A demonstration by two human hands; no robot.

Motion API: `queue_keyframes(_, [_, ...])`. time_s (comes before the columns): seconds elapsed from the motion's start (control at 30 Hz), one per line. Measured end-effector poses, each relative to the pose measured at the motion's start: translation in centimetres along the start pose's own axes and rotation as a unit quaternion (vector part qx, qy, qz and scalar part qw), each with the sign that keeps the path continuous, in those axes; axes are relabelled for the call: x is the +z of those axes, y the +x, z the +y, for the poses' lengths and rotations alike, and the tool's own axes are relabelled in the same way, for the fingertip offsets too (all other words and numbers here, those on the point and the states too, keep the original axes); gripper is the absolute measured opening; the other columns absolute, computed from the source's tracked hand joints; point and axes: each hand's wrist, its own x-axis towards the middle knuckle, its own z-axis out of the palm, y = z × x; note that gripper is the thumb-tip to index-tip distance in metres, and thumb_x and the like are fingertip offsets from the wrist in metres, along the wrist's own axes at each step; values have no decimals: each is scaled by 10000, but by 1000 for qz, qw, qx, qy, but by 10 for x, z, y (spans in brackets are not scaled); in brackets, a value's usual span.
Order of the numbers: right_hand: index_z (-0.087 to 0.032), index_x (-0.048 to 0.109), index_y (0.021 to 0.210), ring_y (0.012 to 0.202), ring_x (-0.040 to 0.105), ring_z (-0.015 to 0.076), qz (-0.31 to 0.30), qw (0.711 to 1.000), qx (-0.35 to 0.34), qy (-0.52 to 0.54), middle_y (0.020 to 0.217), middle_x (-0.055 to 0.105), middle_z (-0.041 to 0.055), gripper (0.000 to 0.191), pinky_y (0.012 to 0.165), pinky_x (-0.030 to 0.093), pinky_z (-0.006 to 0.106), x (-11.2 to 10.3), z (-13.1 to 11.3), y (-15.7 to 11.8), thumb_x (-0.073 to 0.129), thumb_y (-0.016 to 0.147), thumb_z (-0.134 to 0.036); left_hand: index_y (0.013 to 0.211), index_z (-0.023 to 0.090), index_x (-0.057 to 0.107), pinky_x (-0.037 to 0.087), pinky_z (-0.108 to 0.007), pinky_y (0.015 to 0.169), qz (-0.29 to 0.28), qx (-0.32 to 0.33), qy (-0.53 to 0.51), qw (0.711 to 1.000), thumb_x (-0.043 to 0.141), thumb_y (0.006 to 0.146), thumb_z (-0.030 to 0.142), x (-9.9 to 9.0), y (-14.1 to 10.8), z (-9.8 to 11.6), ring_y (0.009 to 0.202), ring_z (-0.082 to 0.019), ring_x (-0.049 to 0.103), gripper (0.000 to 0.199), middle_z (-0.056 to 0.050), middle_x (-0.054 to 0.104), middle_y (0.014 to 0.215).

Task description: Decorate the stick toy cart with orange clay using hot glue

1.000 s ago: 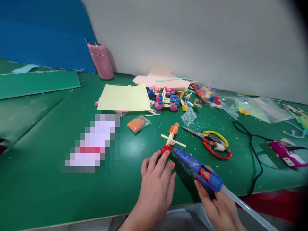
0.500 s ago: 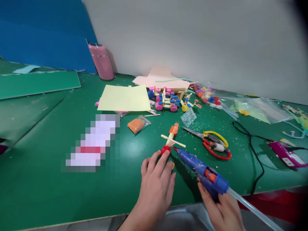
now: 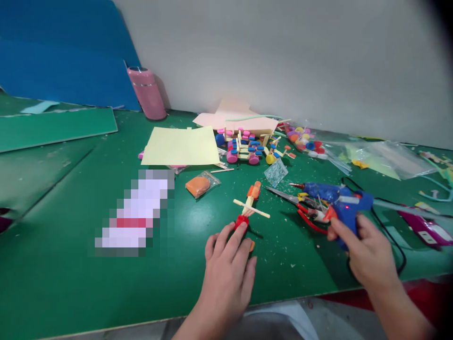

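My left hand (image 3: 229,269) rests on the table with its fingertips pressed on the red piece at the near end of a small stick model (image 3: 250,202). The model lies flat, with orange parts at its far end and a pale stick across its middle. Part of an orange piece (image 3: 252,246) shows beside my fingers. My right hand (image 3: 366,250) is closed around the handle of a blue hot glue gun (image 3: 348,208). Its nozzle points left, apart from the model, and the gun hangs over scissors (image 3: 311,222) with red and yellow handles, partly hiding them.
Behind stand several wheeled stick models (image 3: 244,148), beside a yellow sheet (image 3: 181,146) and a bag of coloured caps (image 3: 306,141). An orange clay packet (image 3: 198,185) lies left of the model. A pink bottle (image 3: 147,94) stands by the wall. A black cord (image 3: 398,241) runs at the right.
My right hand has moved the glue gun right and away from the stick model, turning it until its nozzle points left over the scissors. My left hand stays on the model.
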Motion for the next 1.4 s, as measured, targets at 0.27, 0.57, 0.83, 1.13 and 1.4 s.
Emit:
queue_keyframes(0.27, [-148, 660, 866, 619, 566, 141, -58, 995, -24, -76, 692, 641, 29, 314, 576, 413, 262, -28, 24, 111, 592, 726, -421, 919, 168, 602, 386, -431, 862, 81, 15, -43, 996, 543, 715, 73, -1, -7, -3, 1047, -268, 530, 233, -153, 607, 1095])
queue_keyframes(0.57, [-115, 647, 902, 806, 583, 291, -6, 971, -119, -208, 917, 599, 182, 359, 649, 425, 412, -14, 24, 116, 582, 732, -424, 856, 188, 665, 444, -260, 741, 65, -363, -456, 810, 630, 707, 249, -15, 3, 11, 844, -180, 576, 165, -63, 650, 893])
queue_keyframes(0.83, [-261, 290, 1324, 1155, 464, 215, -268, 903, -314, -117, 1299, 452, 67, 635, 964, 376, 377, 62, -45, 71, 564, 755, -196, 857, 145, 658, 428, -304, 768, 89, -470, -565, 673, 669, 672, 297, -20, 14, 17, 869, -204, 575, 239, -70, 660, 849])
queue_keyframes(1.13, [-250, 219, 1370, 995, 550, 191, -434, 835, -323, -105, 1132, 563, 61, 723, 892, 415, 354, 101, -64, 91, 572, 743, -175, 938, 180, 633, 376, -347, 891, 103, -435, -556, 700, 643, 707, 279, -14, 14, 13, 984, -216, 549, 252, -59, 650, 989])
queue_keyframes(1.4, [-255, 301, 1341, 935, 583, 198, -401, 862, -276, -141, 1075, 595, 60, 662, 823, 445, 366, 73, -63, 71, 603, 753, -295, 967, 188, 630, 388, -283, 857, 83, -410, -571, 707, 615, 745, 268, -22, 21, 1, 968, -182, 559, 237, -39, 656, 992])
